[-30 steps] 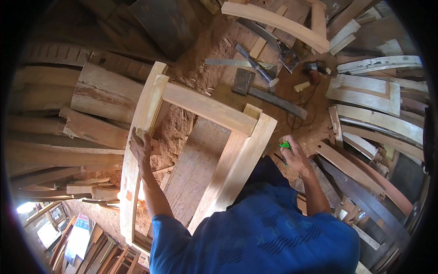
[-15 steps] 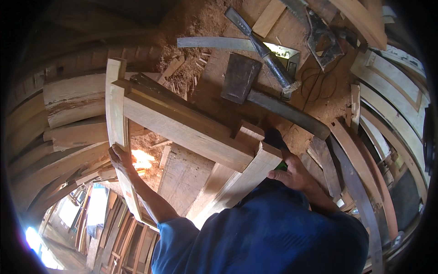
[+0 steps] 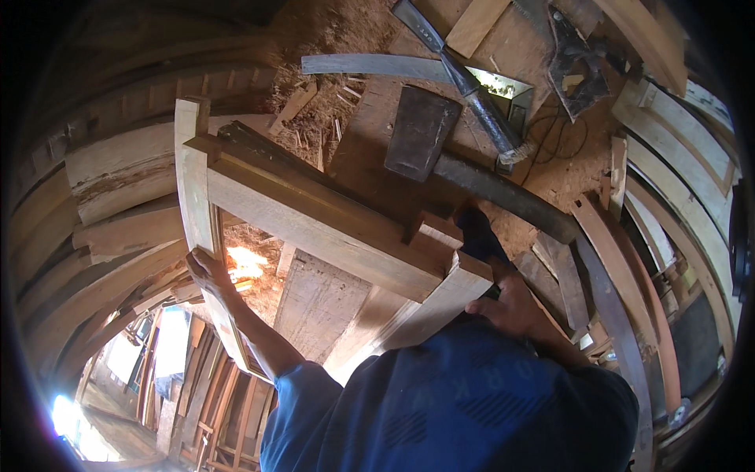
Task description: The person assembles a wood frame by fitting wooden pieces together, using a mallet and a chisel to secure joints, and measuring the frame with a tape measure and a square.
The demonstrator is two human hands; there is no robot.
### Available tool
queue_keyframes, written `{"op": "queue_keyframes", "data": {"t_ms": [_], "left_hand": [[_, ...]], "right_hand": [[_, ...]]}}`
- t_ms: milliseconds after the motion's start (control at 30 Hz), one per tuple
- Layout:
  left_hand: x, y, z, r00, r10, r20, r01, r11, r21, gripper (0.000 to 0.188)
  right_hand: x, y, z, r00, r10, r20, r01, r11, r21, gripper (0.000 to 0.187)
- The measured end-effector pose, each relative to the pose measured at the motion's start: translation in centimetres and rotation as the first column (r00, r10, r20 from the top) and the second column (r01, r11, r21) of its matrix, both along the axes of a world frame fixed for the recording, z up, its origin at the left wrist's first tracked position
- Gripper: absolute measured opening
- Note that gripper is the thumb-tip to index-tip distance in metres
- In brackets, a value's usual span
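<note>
A pale wooden frame made of jointed rails stands tilted in front of my body. My left hand is wrapped round its left rail, fingers on the outer side. My right hand is beside the right rail, fingers curled and thumb toward the wood. What it closes on is mostly hidden; only a small dark greenish bit shows by the thumb. Beyond the frame lies a dark wooden mallet. A large chisel rests across the blade of a metal square.
A handsaw lies at the far right. Stacked boards line the left side, and long timbers lean along the right. Wood shavings cover the ground behind the frame. A flat board shows through the frame's opening.
The view has shifted slightly, and the frame's right end sits a little further right and lower. My left hand keeps its hold. The green bit by my right thumb shows less now.
</note>
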State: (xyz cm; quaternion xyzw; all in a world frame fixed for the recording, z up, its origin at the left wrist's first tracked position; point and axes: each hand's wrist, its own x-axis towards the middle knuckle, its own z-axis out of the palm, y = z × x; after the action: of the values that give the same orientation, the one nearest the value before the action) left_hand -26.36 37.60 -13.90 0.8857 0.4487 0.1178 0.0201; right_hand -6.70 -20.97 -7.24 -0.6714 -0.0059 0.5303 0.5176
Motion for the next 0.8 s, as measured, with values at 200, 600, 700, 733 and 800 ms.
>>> {"op": "queue_keyframes", "data": {"t_ms": [200, 600, 700, 733, 800], "left_hand": [[0.2, -0.7, -0.8, 0.995, 0.045, -0.086, -0.044, 0.999, 0.008, 0.051], [2.8, -3.6, 1.7, 0.996, 0.081, -0.027, -0.080, 0.996, 0.028, 0.046], [2.4, -3.6, 1.7, 0.995, 0.097, -0.036, -0.097, 0.995, 0.018, 0.044], [2.5, -3.7, 1.7, 0.994, 0.096, -0.055, -0.095, 0.995, 0.016, 0.043], [2.8, -3.8, 1.9, 0.994, 0.092, -0.062, -0.091, 0.996, 0.012, 0.042]], "right_hand": [[5.1, -1.9, 2.5, 0.945, 0.323, 0.050, -0.317, 0.944, -0.094, 0.074], [22.2, 7.9, 1.2, 0.401, 0.433, 0.807, 0.290, 0.776, -0.560, 0.065], [24.2, 11.2, -1.6, 0.419, 0.551, 0.722, 0.292, 0.671, -0.682, 0.068], [24.0, 11.6, -1.9, 0.408, 0.555, 0.725, 0.288, 0.676, -0.679, 0.068], [23.5, 12.2, -2.3, 0.362, 0.654, 0.664, 0.277, 0.605, -0.747, 0.066]]}}
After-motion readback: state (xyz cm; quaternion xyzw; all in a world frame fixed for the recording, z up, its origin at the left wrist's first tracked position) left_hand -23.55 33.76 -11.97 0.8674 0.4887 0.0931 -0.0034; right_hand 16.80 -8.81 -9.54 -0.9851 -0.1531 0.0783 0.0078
